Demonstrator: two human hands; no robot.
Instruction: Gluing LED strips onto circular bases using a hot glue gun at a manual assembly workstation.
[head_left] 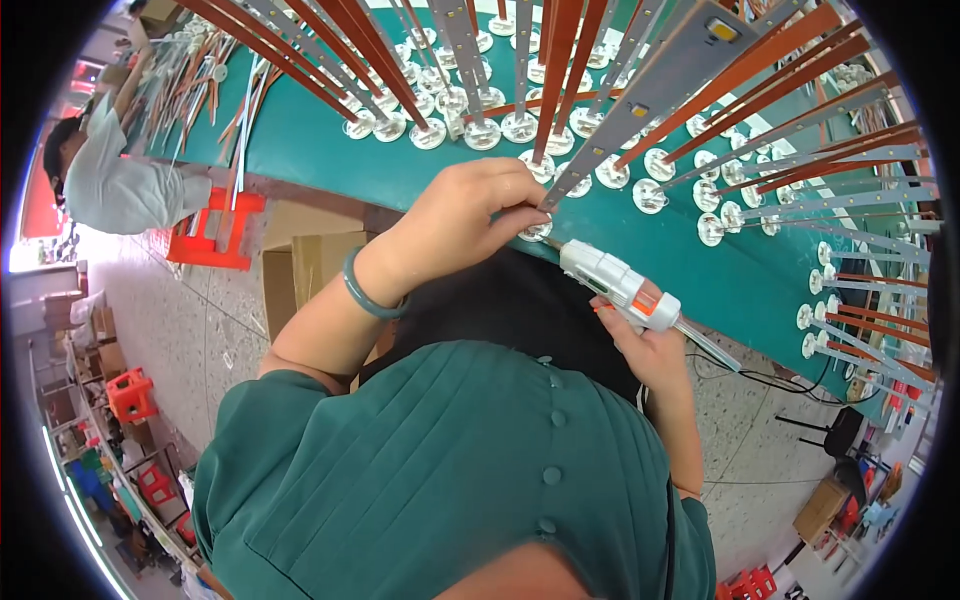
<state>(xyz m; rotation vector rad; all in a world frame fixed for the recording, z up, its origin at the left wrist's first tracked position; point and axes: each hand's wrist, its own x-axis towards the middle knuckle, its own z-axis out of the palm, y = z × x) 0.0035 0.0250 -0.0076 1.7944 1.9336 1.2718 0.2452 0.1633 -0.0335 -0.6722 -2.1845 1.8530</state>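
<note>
My left hand pinches the lower end of a grey LED strip, which rises steeply toward the upper right. A small round whitish base lies at the strip's foot, just under my fingertips, at the table's near edge. In my right hand is a white hot glue gun with an orange patch. Its nozzle points up and left, close beside that base; whether it touches cannot be told. A pale glue stick sticks out of its back end.
Many upright strips, grey and orange-brown, stand on round bases across the green table. An open cardboard box is below the edge on the left. A person works at far left near a red stool. Black cables hang at right.
</note>
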